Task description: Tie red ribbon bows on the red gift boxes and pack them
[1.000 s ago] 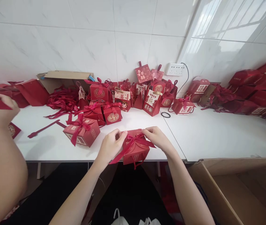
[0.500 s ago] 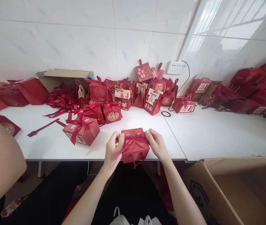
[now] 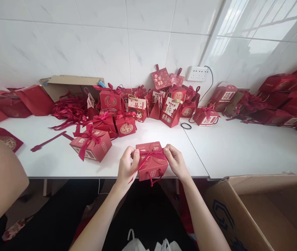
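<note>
A small red gift box [image 3: 153, 169] with gold print and a twisted cord handle [image 3: 155, 177] sits at the table's front edge. Across its top runs a red ribbon [image 3: 152, 154], looped into a bow at the middle. My left hand [image 3: 128, 164] is closed, thumb and fingers pinching the ribbon at the box's left side; a loose ribbon tail hangs past that thumb. At the right side my right hand [image 3: 176, 160] pinches the other side of the ribbon. Left of my hands stands another red box with a tied bow [image 3: 92, 143].
Several red gift boxes [image 3: 126, 125] and a heap of ribbons [image 3: 70, 108] line the back by the tiled wall. A loose ribbon strip [image 3: 47, 142] lies at left. An open cardboard carton [image 3: 224, 209] stands front right. Another person's arm [image 3: 0, 181] reaches in at left.
The view has shifted slightly. Both hands keep their pinch on the ribbon, and the box has barely moved. The ribbon's left tail hangs a little differently.
</note>
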Demonstrator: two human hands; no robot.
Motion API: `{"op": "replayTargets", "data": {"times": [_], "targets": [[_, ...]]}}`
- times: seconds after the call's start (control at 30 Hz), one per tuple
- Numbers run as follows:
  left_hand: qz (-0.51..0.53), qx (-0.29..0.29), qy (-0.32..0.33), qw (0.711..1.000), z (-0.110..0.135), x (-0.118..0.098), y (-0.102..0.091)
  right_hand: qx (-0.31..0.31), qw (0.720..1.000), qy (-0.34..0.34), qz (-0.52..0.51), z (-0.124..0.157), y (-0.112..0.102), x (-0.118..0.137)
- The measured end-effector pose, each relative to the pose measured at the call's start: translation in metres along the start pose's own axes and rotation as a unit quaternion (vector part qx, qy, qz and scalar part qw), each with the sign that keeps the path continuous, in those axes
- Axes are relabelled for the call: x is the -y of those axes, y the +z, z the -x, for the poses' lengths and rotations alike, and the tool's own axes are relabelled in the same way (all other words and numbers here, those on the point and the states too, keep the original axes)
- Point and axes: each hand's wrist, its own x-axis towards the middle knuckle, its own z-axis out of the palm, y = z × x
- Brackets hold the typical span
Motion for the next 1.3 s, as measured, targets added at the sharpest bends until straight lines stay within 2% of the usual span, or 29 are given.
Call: {"op": "replayTargets", "data": {"times": [0.23, 0.33, 0.4, 0.5, 0.57, 0.6, 0.63, 0.7, 0.8, 0.87, 0.93, 1.07, 1.13, 1.2, 1.3], "targets": [[0.071, 0.014, -0.034, 0.997, 0.002, 0.003, 0.008, -0.023, 0.98, 0.078, -0.179, 0.001, 0.011, -0.008], [0.123, 0.007, -0.04, 0.992, 0.003, 0.008, 0.014, -0.031, 0.973, 0.115, -0.199, 0.003, 0.01, -0.008], [0.155, 0.015, -0.041, 0.987, -0.001, 0.014, 0.012, -0.019, 0.976, 0.134, -0.172, 0.006, 0.002, -0.01], [0.192, 0.043, -0.099, 0.976, -0.011, 0.021, -0.006, -0.038, 0.984, 0.124, -0.122, 0.012, -0.022, -0.016], [0.207, 0.052, -0.152, 0.965, -0.015, 0.02, -0.025, -0.072, 0.987, 0.081, -0.115, 0.016, -0.04, -0.018], [0.207, 0.058, -0.162, 0.963, -0.015, 0.017, -0.035, -0.066, 0.99, 0.06, -0.112, 0.018, -0.046, -0.018], [0.196, 0.069, -0.156, 0.966, -0.014, 0.012, -0.043, -0.038, 0.993, 0.042, -0.103, 0.019, -0.051, -0.016], [0.13, 0.108, -0.11, 0.979, -0.008, -0.002, -0.054, 0.06, 0.996, 0.02, -0.064, 0.019, -0.053, -0.008], [-0.021, 0.152, -0.052, 0.987, 0.005, -0.023, -0.053, 0.178, 0.984, 0.005, 0.019, 0.012, -0.044, 0.007], [-0.072, 0.142, -0.036, 0.986, 0.012, -0.03, -0.047, 0.213, 0.975, -0.005, 0.057, 0.006, -0.038, 0.015], [-0.075, 0.124, -0.029, 0.989, 0.017, -0.03, -0.04, 0.229, 0.971, -0.012, 0.065, 0.001, -0.033, 0.02], [-0.003, 0.134, -0.053, 0.99, 0.019, -0.022, -0.033, 0.224, 0.973, 0.001, 0.061, 0.001, -0.03, 0.02], [0.093, 0.173, -0.104, 0.975, 0.02, -0.019, -0.034, 0.205, 0.977, -0.005, 0.059, 0.005, -0.028, 0.017], [0.188, 0.225, -0.17, 0.941, 0.022, -0.018, -0.034, 0.185, 0.981, -0.017, 0.057, 0.009, -0.027, 0.015], [0.243, 0.272, -0.237, 0.9, 0.028, -0.013, -0.037, 0.164, 0.984, -0.021, 0.066, 0.015, -0.024, 0.014]]}}
